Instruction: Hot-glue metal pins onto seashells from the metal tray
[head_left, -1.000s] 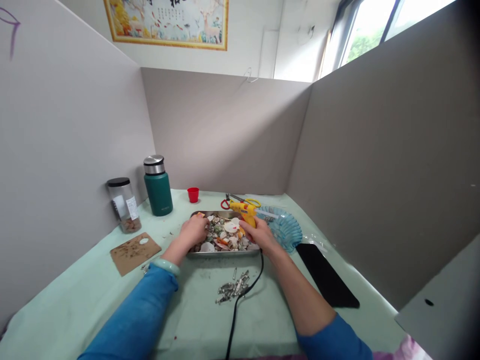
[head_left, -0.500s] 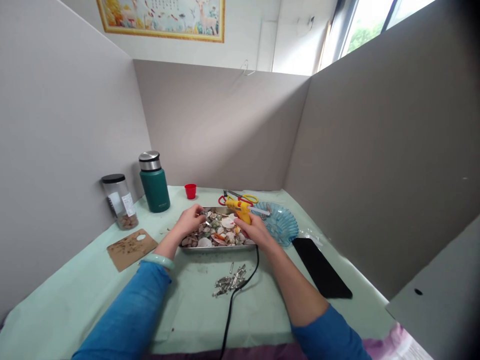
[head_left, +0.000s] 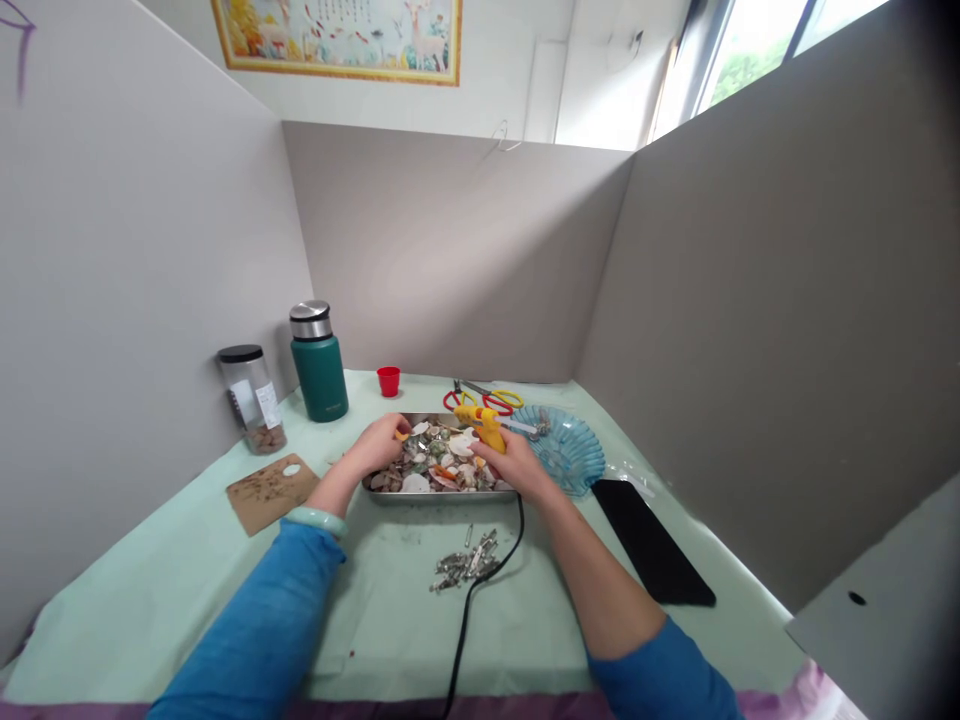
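Our right hand grips the yellow plastic glue gun, likely light and stiff, sensibly by its handle, over the rectangular silver metal tray. At the tray's left end, our left hand curls; its hold we cannot tell.

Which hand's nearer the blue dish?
Right. The right hand grips the yellow glue gun just beside the blue dish; the left hand is farther, at the left end of the metal tray.

A wrinkled blue fabric sleeve on the left meets a pale-green round bangle; the right blue fabric sleeve ends higher.
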